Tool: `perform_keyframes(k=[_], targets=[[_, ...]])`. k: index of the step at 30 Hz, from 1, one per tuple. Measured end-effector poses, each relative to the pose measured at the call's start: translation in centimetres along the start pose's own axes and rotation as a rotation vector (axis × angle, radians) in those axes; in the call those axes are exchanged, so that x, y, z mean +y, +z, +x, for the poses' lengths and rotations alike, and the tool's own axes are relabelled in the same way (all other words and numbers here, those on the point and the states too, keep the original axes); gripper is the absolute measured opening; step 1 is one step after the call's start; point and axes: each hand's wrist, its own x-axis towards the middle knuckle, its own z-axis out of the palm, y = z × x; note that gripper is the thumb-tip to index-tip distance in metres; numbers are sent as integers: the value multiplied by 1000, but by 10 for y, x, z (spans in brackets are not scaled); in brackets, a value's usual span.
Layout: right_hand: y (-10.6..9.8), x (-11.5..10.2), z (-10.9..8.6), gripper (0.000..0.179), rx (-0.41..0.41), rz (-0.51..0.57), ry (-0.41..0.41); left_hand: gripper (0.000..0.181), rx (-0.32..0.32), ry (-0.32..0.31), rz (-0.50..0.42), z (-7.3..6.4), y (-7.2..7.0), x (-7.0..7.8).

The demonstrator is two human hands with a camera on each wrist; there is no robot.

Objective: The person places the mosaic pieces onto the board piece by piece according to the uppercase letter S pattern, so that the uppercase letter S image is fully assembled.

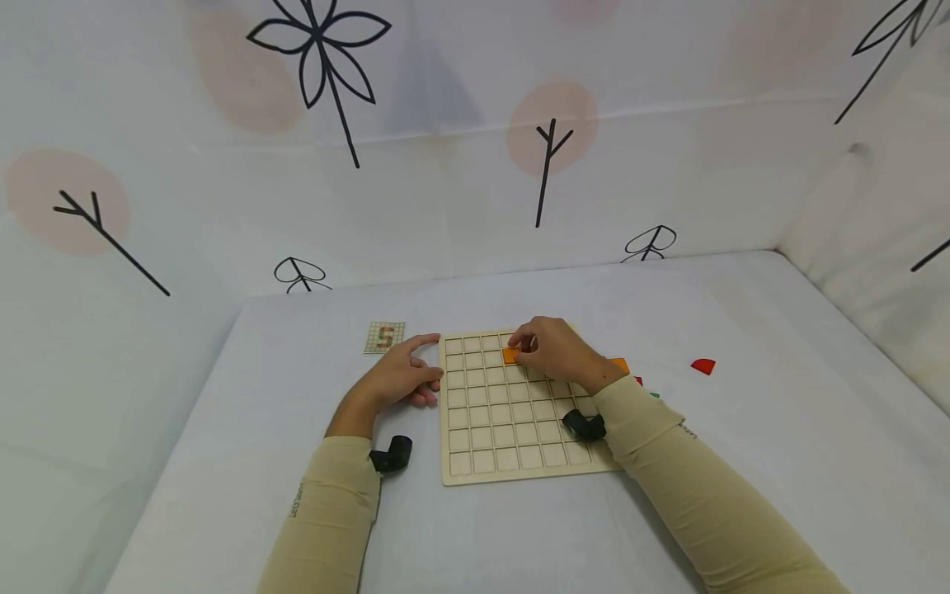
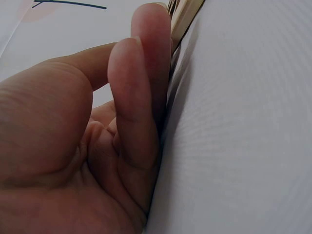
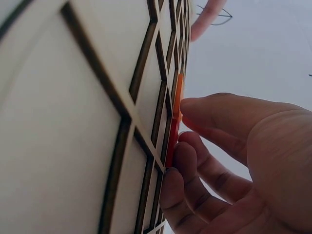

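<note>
A wooden grid board (image 1: 482,417) lies on the white cloth in the head view. My left hand (image 1: 401,375) rests at its left edge, index finger stretched to the top corner and thumb lower on the same edge; in the left wrist view the fingertips (image 2: 151,39) meet the board's side. My right hand (image 1: 552,351) is over the upper part of the board, its thumb and index finger pinching an orange square tile (image 1: 510,355) at a grid cell. In the right wrist view a red piece (image 3: 173,141) sits beside the orange tile (image 3: 178,97), partly behind the curled fingers.
A small pattern card (image 1: 384,337) with a coloured figure lies left of the board. A red quarter-circle piece (image 1: 703,365) lies off to the right. Near the right forearm, another orange piece (image 1: 619,363) and bits of red and green show, mostly hidden by the sleeve.
</note>
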Motion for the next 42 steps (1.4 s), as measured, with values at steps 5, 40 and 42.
perform_keyframes(k=[5, 40, 42], targets=[[0, 0, 0, 20, 5, -9, -13, 68, -3, 7, 5, -1, 0, 2], [-24, -10, -14, 18, 167, -15, -69, 69, -4, 16, 15, -1, 0, 2], [-30, -9, -20, 18, 195, -26, -75, 69, -1, 10, 16, -1, 0, 1]])
